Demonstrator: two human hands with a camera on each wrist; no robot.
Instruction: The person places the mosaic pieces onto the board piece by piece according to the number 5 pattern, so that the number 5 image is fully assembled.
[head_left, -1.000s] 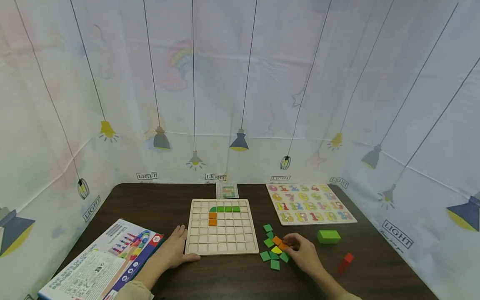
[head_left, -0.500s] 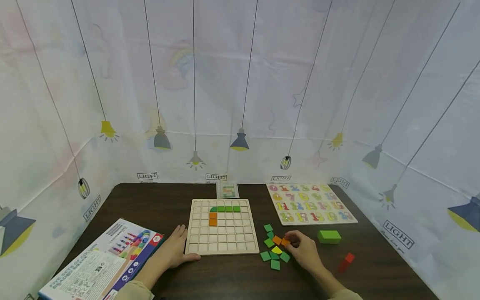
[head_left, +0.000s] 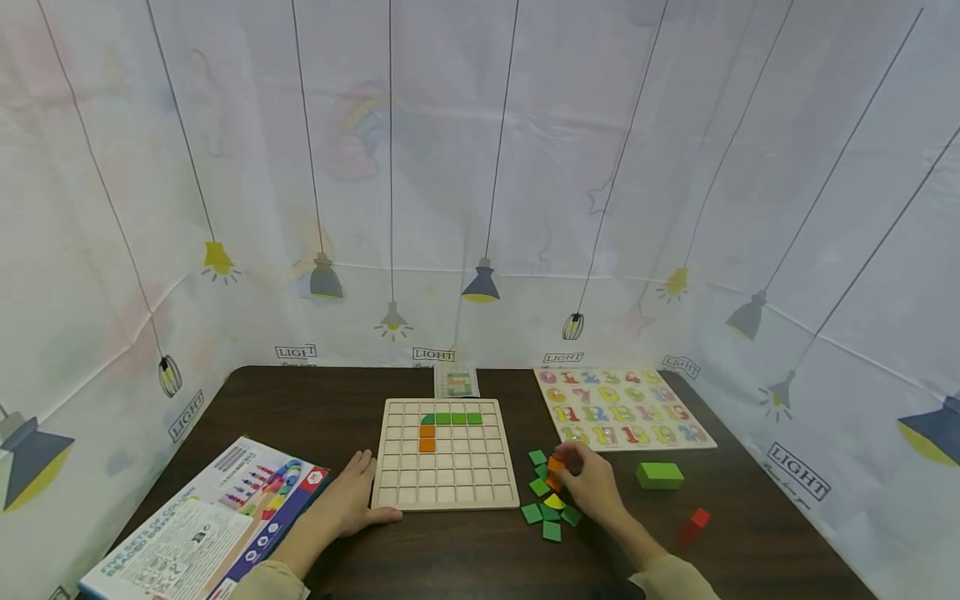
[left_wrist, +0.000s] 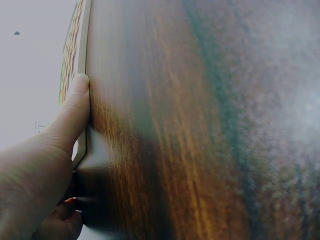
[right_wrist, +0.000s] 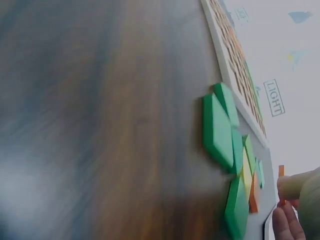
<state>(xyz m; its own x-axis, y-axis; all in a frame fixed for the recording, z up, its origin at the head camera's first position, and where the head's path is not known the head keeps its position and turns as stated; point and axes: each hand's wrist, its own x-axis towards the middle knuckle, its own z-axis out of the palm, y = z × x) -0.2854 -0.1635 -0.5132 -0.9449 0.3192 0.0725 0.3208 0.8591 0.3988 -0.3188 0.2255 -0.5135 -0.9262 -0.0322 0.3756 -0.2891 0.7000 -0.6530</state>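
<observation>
A wooden grid board [head_left: 468, 477] lies in the middle of the table. Set in it are a short row of green tiles [head_left: 459, 418] and two orange tiles [head_left: 427, 439], joined by a rounded green corner piece. My left hand [head_left: 348, 496] rests along the board's left side, its thumb [left_wrist: 75, 107] against the front edge. To the right of the board, my right hand [head_left: 596, 485] pinches an orange tile [right_wrist: 281, 171], raised off the table in the right wrist view. Below it lie several loose green tiles [head_left: 551, 531], a yellow piece [head_left: 554, 502] and another orange tile [right_wrist: 254, 194].
A pattern card [head_left: 458, 383] sits behind the board. The number puzzle board [head_left: 626, 408] lies at back right, with a green block [head_left: 660, 476] and a red block [head_left: 695, 525] nearer me. A printed box [head_left: 202, 521] lies at left on the dark table [head_left: 337, 400].
My right hand has lifted the orange tile from the loose pile and moved slightly up and left with it. The left hand stays at the board.
</observation>
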